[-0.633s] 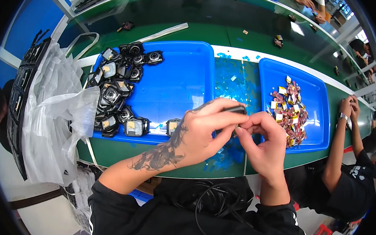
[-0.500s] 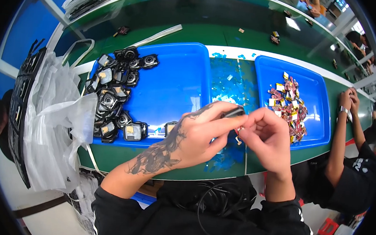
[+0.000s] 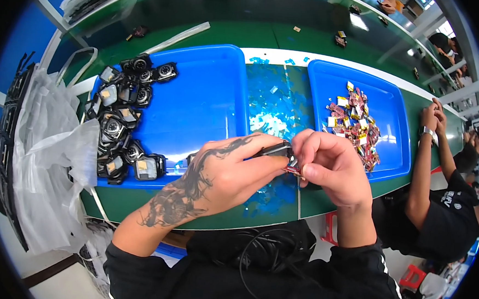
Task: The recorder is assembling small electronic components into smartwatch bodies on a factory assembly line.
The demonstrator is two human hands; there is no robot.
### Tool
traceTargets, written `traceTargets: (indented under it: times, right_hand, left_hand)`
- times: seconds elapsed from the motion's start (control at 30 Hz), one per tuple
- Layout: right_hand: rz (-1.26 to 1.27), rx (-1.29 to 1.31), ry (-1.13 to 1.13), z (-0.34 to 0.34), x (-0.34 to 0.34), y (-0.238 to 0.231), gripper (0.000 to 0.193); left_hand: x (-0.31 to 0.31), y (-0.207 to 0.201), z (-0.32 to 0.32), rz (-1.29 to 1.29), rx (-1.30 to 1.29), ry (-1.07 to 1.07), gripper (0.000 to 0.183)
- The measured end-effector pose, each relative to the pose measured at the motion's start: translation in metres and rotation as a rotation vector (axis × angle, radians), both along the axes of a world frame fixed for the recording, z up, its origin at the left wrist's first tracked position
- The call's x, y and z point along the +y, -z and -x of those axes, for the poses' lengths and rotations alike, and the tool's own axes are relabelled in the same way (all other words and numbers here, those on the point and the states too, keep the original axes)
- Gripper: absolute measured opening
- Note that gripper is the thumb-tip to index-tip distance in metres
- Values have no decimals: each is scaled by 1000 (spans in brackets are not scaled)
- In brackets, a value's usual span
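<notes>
My left hand (image 3: 230, 171) is closed around a black plastic housing (image 3: 275, 150), which the fingers partly hide. At the housing's right end, a small reddish circuit board (image 3: 293, 171) pokes out. My right hand (image 3: 334, 169) pinches the board's edge between thumb and fingertips; whether it is still joined to the housing I cannot tell. Both hands meet over the green table (image 3: 219, 217), in front of the gap between two blue trays. Black watch-like housings (image 3: 112, 128) lie piled in the left tray (image 3: 198, 100), nearest my left hand.
Reddish circuit boards with white and yellow parts (image 3: 356, 121) are heaped in the right tray (image 3: 396, 142). Blue film scraps (image 3: 272, 102) litter the strip between the trays. Clear plastic sheeting (image 3: 52, 160) hangs at the left. Another person's forearm (image 3: 422, 166) rests at the right.
The view has shifted, so the trays sit further left. The reddish board shows more plainly between my hands, and my right fingers have changed their hold at the housing's end.
</notes>
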State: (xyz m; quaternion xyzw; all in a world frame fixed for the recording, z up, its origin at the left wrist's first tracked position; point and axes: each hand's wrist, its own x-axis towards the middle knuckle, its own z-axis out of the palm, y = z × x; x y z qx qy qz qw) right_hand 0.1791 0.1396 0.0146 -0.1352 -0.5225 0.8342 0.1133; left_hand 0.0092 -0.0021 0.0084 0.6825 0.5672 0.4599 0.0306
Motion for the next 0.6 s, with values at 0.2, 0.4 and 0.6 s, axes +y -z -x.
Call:
traceTargets:
  times: [0.2, 0.4, 0.6]
  right_hand:
    - [-53, -36, 105, -7, -1, 2, 9]
    - [-90, -11, 241, -5, -17, 1, 15]
    - [-466, -46, 429, -2, -28, 2, 24]
  left_hand:
    - [0, -6, -3, 438, -389, 58, 12]
    - [0, -4, -4, 624, -778, 105, 12]
    - [1, 4, -9, 426, -872, 152, 28]
